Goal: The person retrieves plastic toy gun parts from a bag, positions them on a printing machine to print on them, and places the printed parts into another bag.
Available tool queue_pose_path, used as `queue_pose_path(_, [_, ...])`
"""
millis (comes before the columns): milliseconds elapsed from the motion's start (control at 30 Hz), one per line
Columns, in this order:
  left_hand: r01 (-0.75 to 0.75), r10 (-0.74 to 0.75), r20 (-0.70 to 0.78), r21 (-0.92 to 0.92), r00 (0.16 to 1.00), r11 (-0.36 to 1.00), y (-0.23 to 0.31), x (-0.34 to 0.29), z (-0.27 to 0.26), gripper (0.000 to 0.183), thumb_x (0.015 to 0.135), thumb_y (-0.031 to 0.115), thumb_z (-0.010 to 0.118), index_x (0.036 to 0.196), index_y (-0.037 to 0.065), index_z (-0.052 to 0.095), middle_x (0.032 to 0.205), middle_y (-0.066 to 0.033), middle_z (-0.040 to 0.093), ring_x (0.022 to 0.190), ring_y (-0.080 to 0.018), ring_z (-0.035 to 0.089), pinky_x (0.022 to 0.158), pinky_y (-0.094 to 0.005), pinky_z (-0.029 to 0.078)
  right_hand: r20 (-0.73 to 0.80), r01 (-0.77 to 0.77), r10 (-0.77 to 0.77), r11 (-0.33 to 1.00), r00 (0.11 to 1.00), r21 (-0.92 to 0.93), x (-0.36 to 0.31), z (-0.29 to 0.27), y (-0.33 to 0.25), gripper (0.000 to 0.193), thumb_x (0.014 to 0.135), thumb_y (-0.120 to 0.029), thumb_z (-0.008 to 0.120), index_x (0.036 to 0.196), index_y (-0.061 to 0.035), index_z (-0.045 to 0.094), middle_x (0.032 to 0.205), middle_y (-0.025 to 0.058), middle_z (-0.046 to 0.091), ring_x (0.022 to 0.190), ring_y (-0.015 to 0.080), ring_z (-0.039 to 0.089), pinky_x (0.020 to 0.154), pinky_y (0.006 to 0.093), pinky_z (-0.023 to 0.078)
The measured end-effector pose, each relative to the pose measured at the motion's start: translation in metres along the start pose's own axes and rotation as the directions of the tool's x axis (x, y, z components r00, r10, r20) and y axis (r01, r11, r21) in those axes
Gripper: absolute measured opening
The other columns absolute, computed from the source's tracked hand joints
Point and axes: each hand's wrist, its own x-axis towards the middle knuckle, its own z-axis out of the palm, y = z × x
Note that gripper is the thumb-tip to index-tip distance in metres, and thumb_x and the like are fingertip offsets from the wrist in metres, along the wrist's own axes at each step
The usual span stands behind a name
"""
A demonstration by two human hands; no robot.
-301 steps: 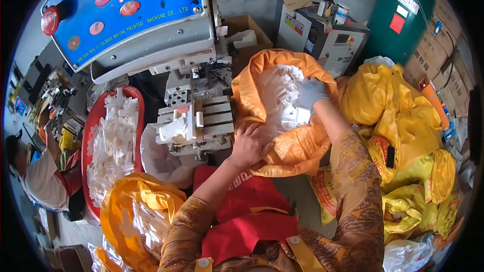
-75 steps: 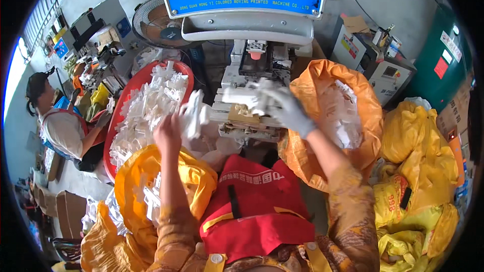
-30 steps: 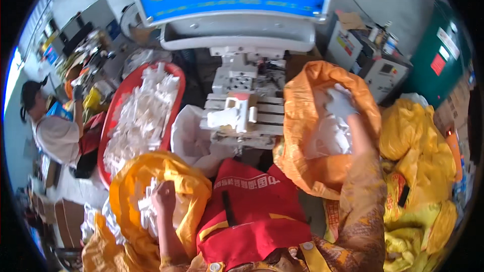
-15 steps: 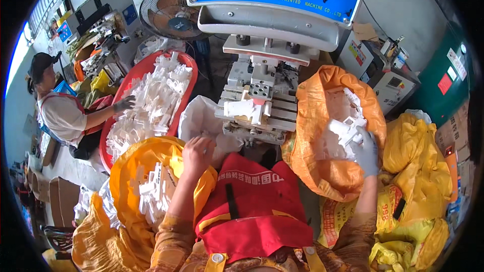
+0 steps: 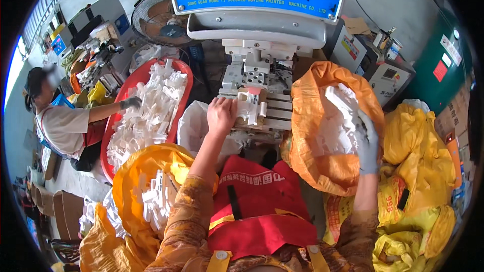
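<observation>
My bare left hand (image 5: 222, 115) reaches to the front of a pad printing machine (image 5: 275, 113), its fingers bent at the left end of a white plastic part (image 5: 248, 107) on the fixture. The fingers cover that end of the part. Just above the part sits a small pink pad (image 5: 254, 90). My right hand (image 5: 369, 143), in a grey glove, is inside the orange woven sack (image 5: 307, 126), its fingers curled at the white plastic pieces (image 5: 343, 102) there. Part of what it grips is hidden by the glove.
A yellow sack (image 5: 132, 168) with white pieces stands at my left, beside a white sack (image 5: 194, 123). Beyond is a red tub (image 5: 189, 78) heaped with white pieces, where a gloved co-worker (image 5: 63, 121) reaches in. Yellow sacks (image 5: 416, 146) lie at the right; a fan (image 5: 161, 20) stands behind.
My left hand has moved up and right from above the white sack to the part on the machine. My right hand stays in the orange sack, its grip shifted slightly. The view has shifted slightly.
</observation>
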Motion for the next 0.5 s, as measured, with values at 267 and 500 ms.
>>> queue_pose_path(267, [0.229,-0.211,-0.248,0.043,0.946,0.973,-0.065,-0.037,-0.074,0.010,0.085,0.008,0.054,0.083,0.004,0.063,0.076,-0.0138,0.060,0.077,-0.0331,0.059,0.071,-0.0411,0.047,0.280,0.158,-0.185,0.981,0.942,0.116,0.018,0.108,-0.027,0.046,0.085,-0.005,0.063,0.130,-0.0087,0.053,0.109,0.0071,0.062,0.091,0.0155,0.061,0.078,0.0301,0.051])
queue_pose_path(500, [0.586,-0.536,-0.241,0.272,0.809,0.763,-0.125,-0.224,-0.198,0.020,0.090,0.014,0.055,0.087,-0.001,0.067,0.084,-0.0162,0.065,0.082,-0.0326,0.060,0.077,-0.0404,0.048,0.514,0.496,-0.294,0.809,0.805,-0.314,0.046,0.220,-0.022,0.035,0.081,-0.024,0.059,0.115,-0.0183,0.065,0.090,0.0100,0.058,0.089,0.0282,0.058,0.078,0.0419,0.046])
